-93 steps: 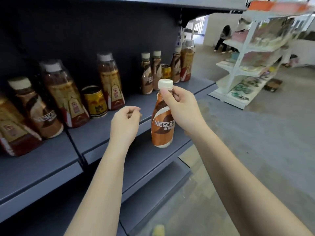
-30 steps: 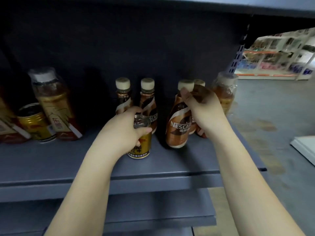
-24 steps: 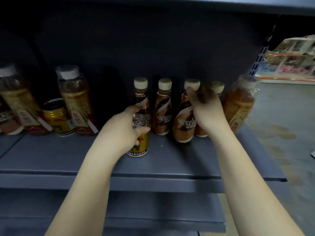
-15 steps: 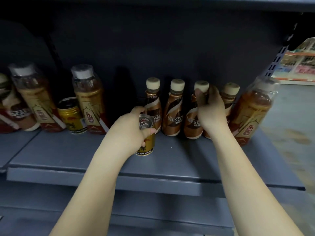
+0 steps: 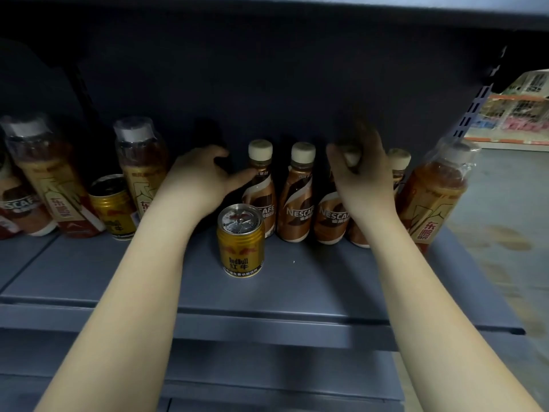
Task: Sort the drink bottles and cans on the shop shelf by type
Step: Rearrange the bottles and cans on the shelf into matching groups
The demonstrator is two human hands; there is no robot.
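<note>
Hands first: my left hand (image 5: pixel 202 176) is spread open near the back of the shelf (image 5: pixel 297 281), holding nothing, thumb tip just touching the shoulder of the leftmost Nescafé bottle (image 5: pixel 260 191). My right hand (image 5: pixel 361 173) is curled loosely around the cream cap of the third Nescafé bottle (image 5: pixel 329 218), fingers wrapped at the neck though blurred, so how tightly it closes I cannot tell. Four of these small bottles stand in a row along the back, touching shoulder to shoulder: glossy brown shrink sleeves with a white swoosh, waisted bodies, ribbed cream caps; the second (image 5: pixel 297 203) is fully clear, the fourth (image 5: pixel 399 171) mostly hidden behind my wrist. Just in front of the leftmost one stands a squat gold Red Bull can (image 5: pixel 241 242), smooth metal with a silver ring-pull top, upright and apart from both hands. A second gold can (image 5: pixel 111 206) sits toward the left end, between two tall clear plastic tea bottles (image 5: pixel 53 185) (image 5: pixel 139 168) with amber liquid and film-wrapped caps. A third tea bottle (image 5: pixel 430 194) leans at the right end, just beside the row. At the far left edge a fifth Nescafé bottle (image 5: pixel 17 209) shows partly. Shelf boards are matte blue-grey painted metal.
</note>
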